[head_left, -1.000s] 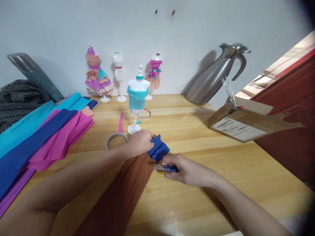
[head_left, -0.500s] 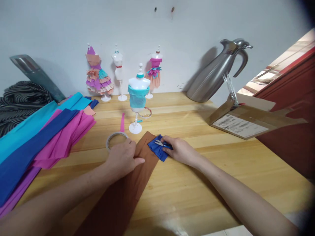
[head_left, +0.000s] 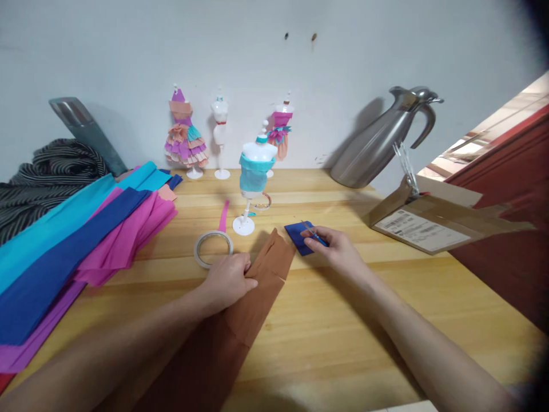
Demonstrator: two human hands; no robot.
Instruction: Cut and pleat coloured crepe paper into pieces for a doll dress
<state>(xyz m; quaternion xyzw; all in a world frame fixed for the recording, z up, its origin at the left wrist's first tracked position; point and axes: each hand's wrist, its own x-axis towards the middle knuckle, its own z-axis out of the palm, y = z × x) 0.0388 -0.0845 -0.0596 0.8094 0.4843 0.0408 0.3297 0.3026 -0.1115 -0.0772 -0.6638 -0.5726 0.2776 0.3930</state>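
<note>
Pale wall runs behind a pine tabletop, and at the far left a striped cloth lies bunched beside long folds of turquoise, blue and pink paper. Next along, a ruffled dress form and a mostly white form stand at the wall. Nearer, a tape ring lies flat, just below a narrow pink strip.

The person's left hand is down on the left edge of the brown strip; from where I stand I can't tell whether its grip pinches the paper or only presses it. That strip slants from the near edge up toward the middle, a little slit showing in its right side. Just beyond its far end, a turquoise-wrapped form stands upright.

To the right, the right hand has its grip closed around blue-handled snips, the tips over a small blue patch just beside the strip. I'd keep the brown paper flat and taut near that slit, slide the blue patch clear of the blades, and use short, straight snips well away from the left thumb. Farther right, a steel pitcher stands by a torn carton.
</note>
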